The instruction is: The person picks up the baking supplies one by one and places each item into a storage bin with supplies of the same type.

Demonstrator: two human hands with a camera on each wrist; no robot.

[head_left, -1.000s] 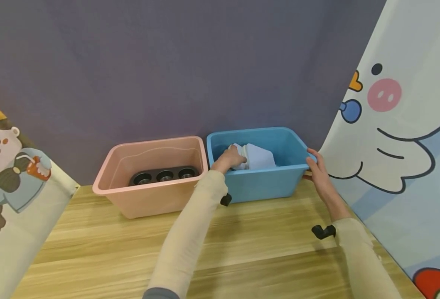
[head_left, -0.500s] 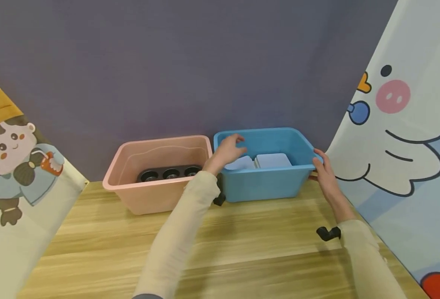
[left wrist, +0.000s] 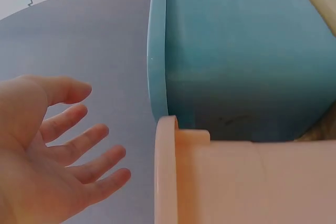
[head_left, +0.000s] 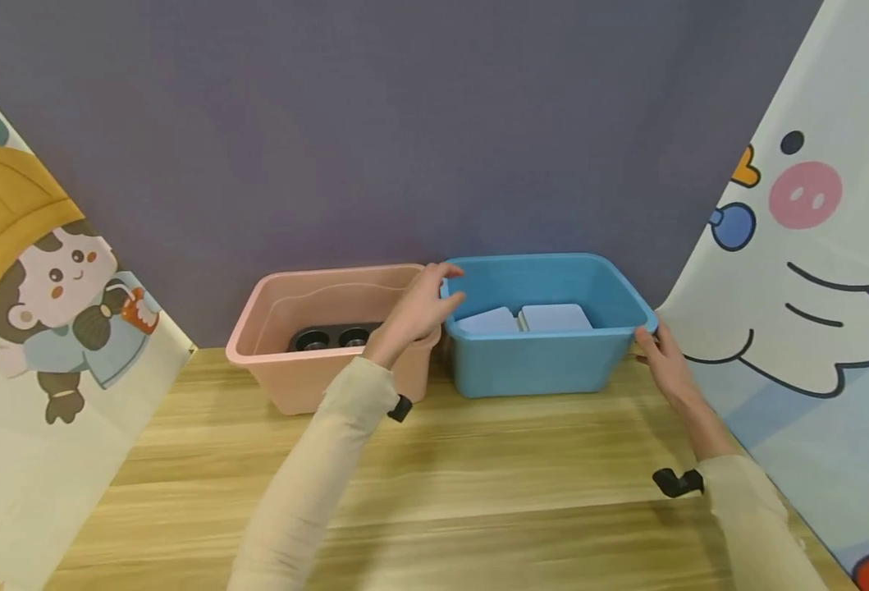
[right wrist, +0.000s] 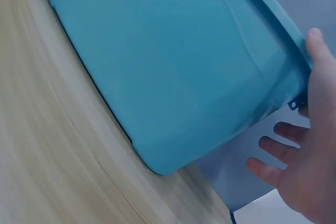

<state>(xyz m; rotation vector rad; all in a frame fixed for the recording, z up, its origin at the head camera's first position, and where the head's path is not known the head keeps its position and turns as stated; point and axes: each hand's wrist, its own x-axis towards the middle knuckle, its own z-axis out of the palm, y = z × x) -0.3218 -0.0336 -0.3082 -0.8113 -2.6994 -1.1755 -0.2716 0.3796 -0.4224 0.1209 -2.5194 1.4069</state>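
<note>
My left hand (head_left: 413, 305) is raised over the right end of the pink bin (head_left: 316, 373), fingers spread and slightly bent, holding nothing. In the left wrist view its fingers stand apart from both bins' rims. Beside the right front corner of the blue bin (head_left: 530, 365) is my right hand (head_left: 669, 365). Its thumb is at the bin's rim in the right wrist view, the other fingers loose below. Two pale, square-topped containers (head_left: 555, 317) lie in the blue bin, the left one tilted. A dark muffin tin (head_left: 323, 338) is in the pink bin, partly hidden by the left hand.
The two bins stand side by side on a wood-grain table (head_left: 434, 484), against a grey-purple backdrop (head_left: 331, 131). Cartoon-printed panels (head_left: 825, 328) border the table left and right.
My left hand has let go of a pale container and moved left, out of the blue bin to above the pink one. My right hand's fingers have slipped off the blue rim. The view has turned left.
</note>
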